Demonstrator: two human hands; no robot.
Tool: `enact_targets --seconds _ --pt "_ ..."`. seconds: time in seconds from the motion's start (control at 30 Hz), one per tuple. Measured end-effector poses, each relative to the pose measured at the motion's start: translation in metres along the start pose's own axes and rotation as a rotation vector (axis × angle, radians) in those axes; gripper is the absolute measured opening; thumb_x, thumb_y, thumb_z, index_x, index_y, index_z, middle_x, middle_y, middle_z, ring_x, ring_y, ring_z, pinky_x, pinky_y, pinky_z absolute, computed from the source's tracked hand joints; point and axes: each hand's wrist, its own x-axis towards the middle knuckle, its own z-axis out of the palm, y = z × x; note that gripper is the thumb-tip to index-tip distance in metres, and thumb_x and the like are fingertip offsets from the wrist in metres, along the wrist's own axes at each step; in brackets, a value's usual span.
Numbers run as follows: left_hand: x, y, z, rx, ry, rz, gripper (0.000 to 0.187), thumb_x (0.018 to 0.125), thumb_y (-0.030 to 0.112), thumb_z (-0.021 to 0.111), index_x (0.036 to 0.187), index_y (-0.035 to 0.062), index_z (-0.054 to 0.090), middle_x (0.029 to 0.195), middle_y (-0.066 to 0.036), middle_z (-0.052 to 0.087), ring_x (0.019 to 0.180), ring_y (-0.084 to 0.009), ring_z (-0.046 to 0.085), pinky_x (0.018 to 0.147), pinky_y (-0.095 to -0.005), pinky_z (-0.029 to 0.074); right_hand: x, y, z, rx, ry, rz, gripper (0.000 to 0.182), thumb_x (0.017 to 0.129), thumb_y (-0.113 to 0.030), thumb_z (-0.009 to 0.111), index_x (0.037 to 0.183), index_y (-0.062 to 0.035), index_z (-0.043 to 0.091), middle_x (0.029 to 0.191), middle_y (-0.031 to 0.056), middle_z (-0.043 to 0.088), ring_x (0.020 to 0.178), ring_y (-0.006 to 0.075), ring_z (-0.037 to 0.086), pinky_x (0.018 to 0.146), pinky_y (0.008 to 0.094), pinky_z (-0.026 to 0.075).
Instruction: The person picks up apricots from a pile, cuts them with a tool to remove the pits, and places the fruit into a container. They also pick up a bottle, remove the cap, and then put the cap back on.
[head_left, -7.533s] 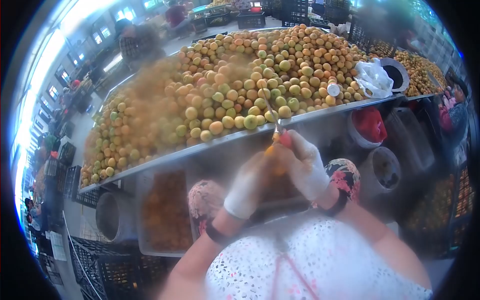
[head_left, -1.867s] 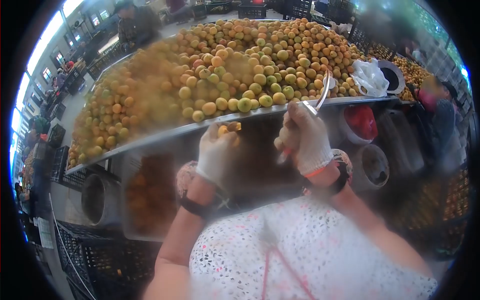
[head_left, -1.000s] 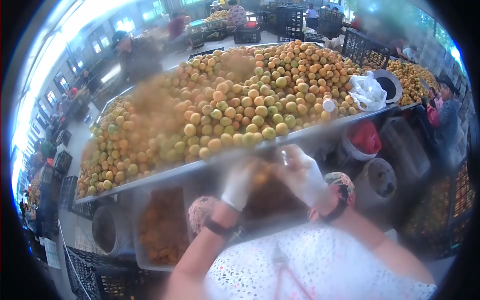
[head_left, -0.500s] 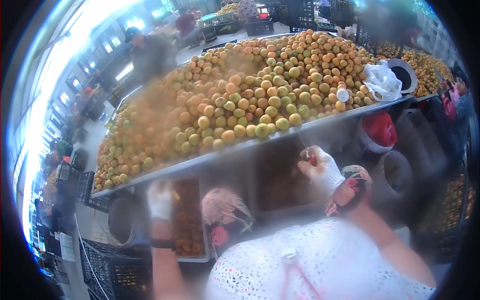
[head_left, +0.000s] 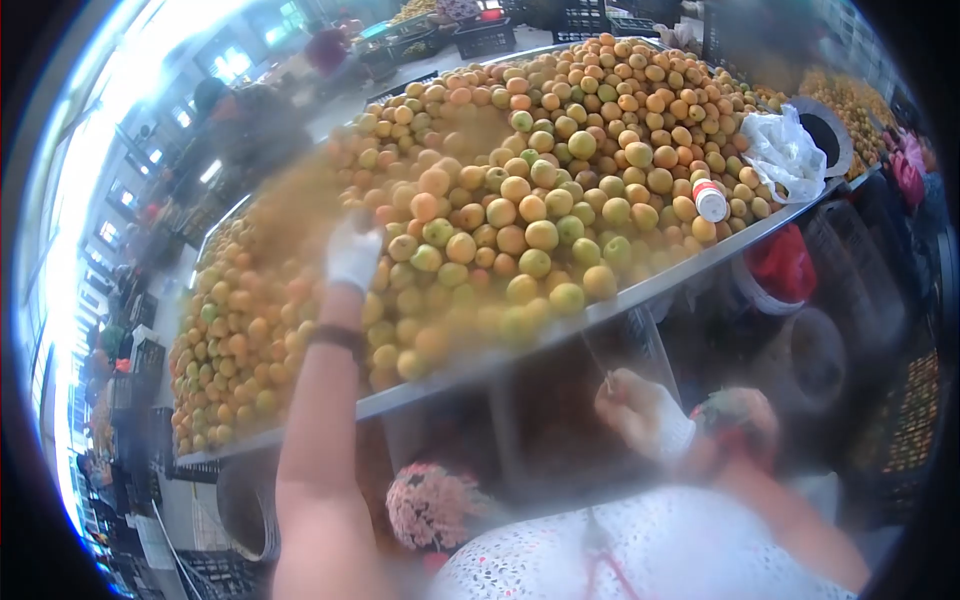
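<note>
A large heap of apricots (head_left: 560, 235), orange to greenish, lies on a metal-edged sorting table (head_left: 605, 312) in front of me. My left hand (head_left: 354, 255), in a white glove with bare fingertips, reaches over the left-middle of the heap. Its fingers are smeared by the lens haze, so I cannot make out any fruit in them. Below the table edge, my right hand (head_left: 645, 412), also in a white glove, is closed around a thin metal tool (head_left: 597, 358) that points up and left. Its handle is hidden in the fist.
On the heap's right lie a white bottle (head_left: 710, 203) and a clear plastic bag (head_left: 785, 155). Under the table are a bucket with a red bag (head_left: 783, 265) and a grey bucket (head_left: 806, 350). Black crates (head_left: 484, 38) and blurred people stand around.
My left hand has moved from beside the brown-filled bin below the table up onto the apricots. My right hand has dropped slightly, still holding the thin tool. The view has turned.
</note>
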Motion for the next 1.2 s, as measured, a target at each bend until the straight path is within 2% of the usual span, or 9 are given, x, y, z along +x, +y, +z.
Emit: enact_targets --seconds 0.07,0.33,0.47,0.6,0.73,0.97,1.07,1.1,1.2 --pt "0.041 -0.013 0.035 0.166 0.184 0.023 0.036 0.087 0.028 0.062 0.117 0.0080 0.066 0.113 -0.023 0.067 0.108 -0.0409 0.063 0.096 -0.0449 0.049 0.011 -0.001 -0.003 0.010 -0.063 0.074 0.014 0.093 -0.014 0.065 0.098 -0.0032 0.058 0.078 0.0150 0.067 0.074 0.0295 0.068 0.069 0.0373 0.052" --pt "0.092 -0.010 0.061 0.515 -0.417 -0.051 0.052 0.080 0.029 0.066 0.126 0.0061 0.055 0.118 -0.028 0.063 0.115 -0.0425 0.060 0.095 -0.0474 0.049 0.037 0.015 -0.009 0.086 -0.128 0.174 0.017 0.093 -0.015 0.065 0.100 -0.0013 0.058 0.081 0.0145 0.065 0.078 0.0226 0.064 0.073 0.0348 0.051" --pt "0.067 -0.003 0.026 0.479 -0.060 0.007 0.041 0.085 0.028 0.068 0.116 0.0039 0.056 0.104 -0.020 0.065 0.102 -0.0343 0.066 0.085 -0.0431 0.053 0.034 0.021 -0.003 0.103 0.000 0.132 0.015 0.094 -0.014 0.062 0.103 -0.0021 0.057 0.077 0.0105 0.062 0.070 0.0187 0.061 0.067 0.0323 0.050" --pt "-0.016 0.031 -0.054 -0.754 -0.098 -0.013 0.037 0.095 0.029 0.066 0.121 0.0045 0.058 0.102 -0.003 0.061 0.082 -0.0070 0.058 0.065 -0.0218 0.046 0.025 0.028 -0.004 0.519 -0.073 0.174 0.014 0.098 -0.010 0.054 0.112 -0.0077 0.056 0.071 0.0005 0.051 0.055 0.0089 0.047 0.052 0.0250 0.041" --pt "-0.154 0.096 -0.095 -1.165 0.094 -0.188 0.044 0.092 0.026 0.069 0.129 0.0057 0.057 0.109 -0.004 0.063 0.089 -0.0123 0.061 0.070 -0.0235 0.050 0.008 0.052 0.010 0.223 0.112 -0.222 0.016 0.100 -0.018 0.056 0.106 -0.0035 0.055 0.078 0.0099 0.062 0.071 0.0217 0.063 0.065 0.0355 0.049" --pt "-0.341 0.086 -0.099 -1.570 -0.118 -0.385 0.058 0.092 0.018 0.064 0.144 0.0049 0.043 0.117 -0.014 0.061 0.088 -0.0229 0.060 0.074 -0.0340 0.051 -0.059 0.034 0.005 -0.199 0.016 -0.166 0.025 0.094 -0.024 0.064 0.107 -0.0032 0.058 0.093 0.0252 0.066 0.091 0.0445 0.064 0.078 0.0429 0.049" --pt "-0.376 -0.005 -0.131 -1.405 -0.116 -0.505 0.050 0.092 0.022 0.063 0.135 -0.0007 0.050 0.126 -0.016 0.058 0.113 -0.0207 0.059 0.099 -0.0314 0.049 -0.085 0.018 -0.014 -0.204 0.091 -0.358 0.023 0.095 -0.023 0.063 0.106 -0.0032 0.059 0.091 0.0253 0.066 0.088 0.0438 0.064 0.078 0.0427 0.049" --pt "-0.383 0.078 -0.155 -1.624 0.044 -0.476 0.034 0.095 0.030 0.065 0.116 0.0039 0.059 0.102 -0.011 0.064 0.084 -0.0217 0.061 0.069 -0.0330 0.050 -0.099 0.007 -0.022 -0.131 0.148 -0.409 0.021 0.096 -0.022 0.062 0.105 -0.0034 0.060 0.089 0.0217 0.066 0.083 0.0339 0.065 0.076 0.0400 0.050" --pt "-0.416 0.072 -0.193 -1.643 0.227 -0.515 0.045 0.092 0.033 0.066 0.120 -0.0014 0.060 0.097 -0.014 0.067 0.091 -0.0227 0.066 0.081 -0.0364 0.056 -0.136 -0.021 -0.051 0.177 0.210 -0.248 0.020 0.097 -0.021 0.061 0.107 -0.0028 0.061 0.084 0.0151 0.066 0.077 0.0216 0.062 0.072 0.0361 0.049"
